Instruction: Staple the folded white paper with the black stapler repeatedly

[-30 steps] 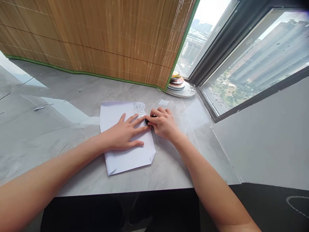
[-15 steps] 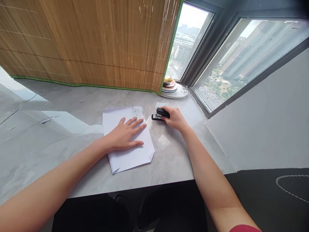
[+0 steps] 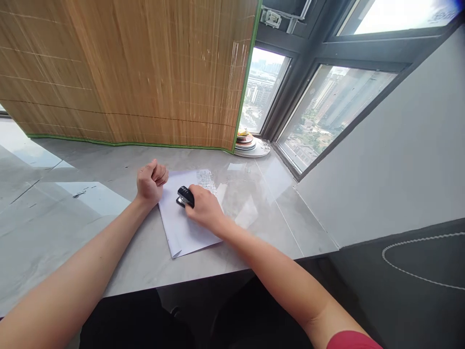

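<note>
Across the white paper (image 3: 174, 228), my right hand (image 3: 207, 208) grips a black stapler (image 3: 186, 196), which points left above the sheet. My left hand (image 3: 151, 180) is closed at the paper's upper left edge; whether its curled fingers hold anything is hidden. Many staples (image 3: 206, 179) cover the paper's upper right part. The lower left corner of the sheet is folded, and my right forearm hides its lower right part.
A bamboo blind (image 3: 127, 72) hangs behind the grey marbled counter (image 3: 134, 261). Stacked plates (image 3: 250, 145) stand in the window corner. Loose staples (image 3: 80, 193) lie at the left. A beaded cord (image 3: 392, 264) hangs at the right.
My right hand has carried the stapler left, from beside the paper to above it. My left hand has left its flat spread on the paper, moved up and left, and closed. The view has tilted up.
</note>
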### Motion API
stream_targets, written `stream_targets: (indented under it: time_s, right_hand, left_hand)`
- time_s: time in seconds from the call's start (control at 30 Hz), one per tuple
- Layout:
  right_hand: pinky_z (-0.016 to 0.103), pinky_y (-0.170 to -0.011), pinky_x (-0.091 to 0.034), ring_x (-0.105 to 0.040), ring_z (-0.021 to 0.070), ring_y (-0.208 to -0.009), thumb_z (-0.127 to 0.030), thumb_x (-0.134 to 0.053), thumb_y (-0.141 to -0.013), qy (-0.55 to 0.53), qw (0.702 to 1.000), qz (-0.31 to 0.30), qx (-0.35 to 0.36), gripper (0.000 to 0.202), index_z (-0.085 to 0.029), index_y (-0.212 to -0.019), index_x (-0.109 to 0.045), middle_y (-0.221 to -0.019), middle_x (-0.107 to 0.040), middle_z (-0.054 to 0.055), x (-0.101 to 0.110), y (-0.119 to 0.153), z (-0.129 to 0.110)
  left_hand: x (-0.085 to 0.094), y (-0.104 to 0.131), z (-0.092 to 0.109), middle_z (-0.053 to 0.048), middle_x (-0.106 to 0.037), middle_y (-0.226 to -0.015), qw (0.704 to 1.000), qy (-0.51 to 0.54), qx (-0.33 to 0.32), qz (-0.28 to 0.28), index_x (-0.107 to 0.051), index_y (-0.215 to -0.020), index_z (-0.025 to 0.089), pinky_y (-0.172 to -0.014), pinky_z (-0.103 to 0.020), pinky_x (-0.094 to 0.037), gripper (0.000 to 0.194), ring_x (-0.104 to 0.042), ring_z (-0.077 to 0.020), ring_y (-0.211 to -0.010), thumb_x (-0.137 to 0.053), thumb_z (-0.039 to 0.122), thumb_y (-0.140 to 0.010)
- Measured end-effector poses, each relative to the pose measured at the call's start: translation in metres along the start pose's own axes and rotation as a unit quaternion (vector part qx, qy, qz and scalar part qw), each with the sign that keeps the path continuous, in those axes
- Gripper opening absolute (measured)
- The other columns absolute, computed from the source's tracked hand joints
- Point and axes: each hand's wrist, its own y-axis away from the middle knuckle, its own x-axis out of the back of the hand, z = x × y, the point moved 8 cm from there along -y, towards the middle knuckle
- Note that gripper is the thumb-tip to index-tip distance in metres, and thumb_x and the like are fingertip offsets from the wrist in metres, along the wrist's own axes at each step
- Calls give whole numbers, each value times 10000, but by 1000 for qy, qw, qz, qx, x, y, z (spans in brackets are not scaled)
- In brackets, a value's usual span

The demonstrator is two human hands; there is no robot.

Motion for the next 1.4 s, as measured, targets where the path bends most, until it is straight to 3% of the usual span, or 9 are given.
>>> stream_targets:
  time_s: [0.13,0.5,0.63,0.77,0.9,1.0,1.1,1.27,1.4]
  right_hand:
    - [322,-605,-429,-647,218,-780,-172,-675,-871,-6,1000,1,-29,285,-265,-876,-405,-887,-680,10,5,13,20]
    - [311,-596,-398,-525,195,-641,-321,-644,-886,-47,991,57,-114,231,-274,-809,-431,-720,-551,-32,88,89,139]
    - [342,-679,-504,-610,229,-752,-546,-720,-923,-36,990,68,-114,317,-263,-955,-581,-834,-622,3,106,86,156]
    - [491,-970,-560,-641,307,-1062,-667,-471,-1065,45,980,181,-66,496,-211,-1146,-648,-1076,-667,124,145,52,186]
    - [587,-1259,-389,-437,410,-1522,-687,-460,-1056,138,990,16,-10,706,-110,-1431,-617,-1595,-512,267,102,-3,216]
    - [539,-1371,-212,-190,380,-1696,-630,-312,-1106,165,980,-98,-63,839,-8,-1663,-392,-1790,-265,271,52,-23,236]
    - [483,-1394,-133,-129,344,-1718,-519,-244,-1134,182,970,-126,-105,803,45,-1704,-297,-1813,-183,262,24,-32,238]
    - [531,-1383,-158,-123,363,-1716,-471,-298,-1142,164,973,-111,-123,759,35,-1708,-296,-1810,-151,272,1,-54,201]
    - [546,-1384,-130,-125,362,-1716,-451,-346,-1133,119,984,-99,-84,747,30,-1704,-310,-1809,-162,269,-37,-86,129]
  left_hand:
    - [-3,0,0,43,-168,-526,999,32,34,-17,-188,-555,202,-481,-298,-228,679,-210,-96,-467,-614,460,-1016]
    - [-6,-4,-13,47,-156,-526,998,31,47,-42,-236,-528,215,-465,-302,-182,668,-196,-94,-456,-686,484,-942]
    - [-6,-5,-10,41,-160,-526,995,54,62,-55,-219,-517,216,-442,-281,-225,702,-201,-96,-456,-703,523,-923]
    - [9,-7,-8,30,-206,-520,995,30,97,-11,-194,-521,220,-400,-273,-295,750,-254,-97,-426,-721,599,-898]
    - [52,-4,-9,22,-301,-500,972,-57,137,183,-231,-519,231,-369,-280,-336,730,-355,-116,-378,-705,597,-936]
    - [34,-12,-18,32,-209,-490,984,67,165,24,-173,-502,220,-381,-269,-315,751,-302,-98,-376,-614,550,-1013]
    - [21,-15,-15,42,-88,-513,968,172,149,-104,-134,-499,207,-397,-269,-256,773,-225,-91,-386,-577,529,-1044]
    - [36,-24,-4,43,-36,-520,972,190,93,-104,-177,-502,213,-413,-297,-191,770,-136,-111,-431,-634,556,-1019]
    - [58,-28,19,29,14,-564,970,223,8,-92,-153,-530,199,-427,-327,-120,713,-15,-134,-501,-430,472,-1127]
